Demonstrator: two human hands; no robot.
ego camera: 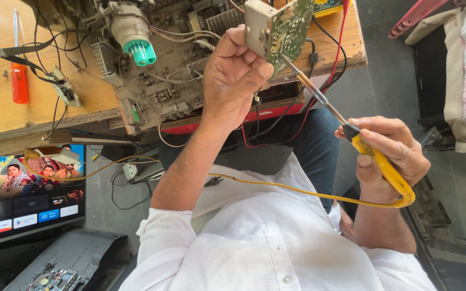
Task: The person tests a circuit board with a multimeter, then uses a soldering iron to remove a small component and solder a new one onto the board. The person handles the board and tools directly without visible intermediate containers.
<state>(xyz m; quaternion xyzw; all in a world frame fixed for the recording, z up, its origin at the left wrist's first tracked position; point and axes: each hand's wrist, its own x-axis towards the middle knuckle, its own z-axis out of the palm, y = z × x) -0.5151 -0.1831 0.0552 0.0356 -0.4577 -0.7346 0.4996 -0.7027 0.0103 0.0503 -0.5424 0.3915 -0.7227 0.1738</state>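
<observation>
I see the bench across the top of the head view, wooden, worn at its edge; on it lies a dusty chassis of boards and wires, with a grey neck capped in green sticking out toward me; below left a lit screen shows coloured tiles (I leave the print unread); a red screwdriver lies on the bench, well apart from the hands, with a few loose screws just beside it.

Left hand is raised above the chassis edge, fingers closed round a small green board with a pale metal box on one end; the board is held tilted, its solder side facing me.

Right hand is wrapped tight about the yellow handle of an iron; its tip touches the board's lower edge; a yellow cord runs from the handle across my white shirt.
</observation>
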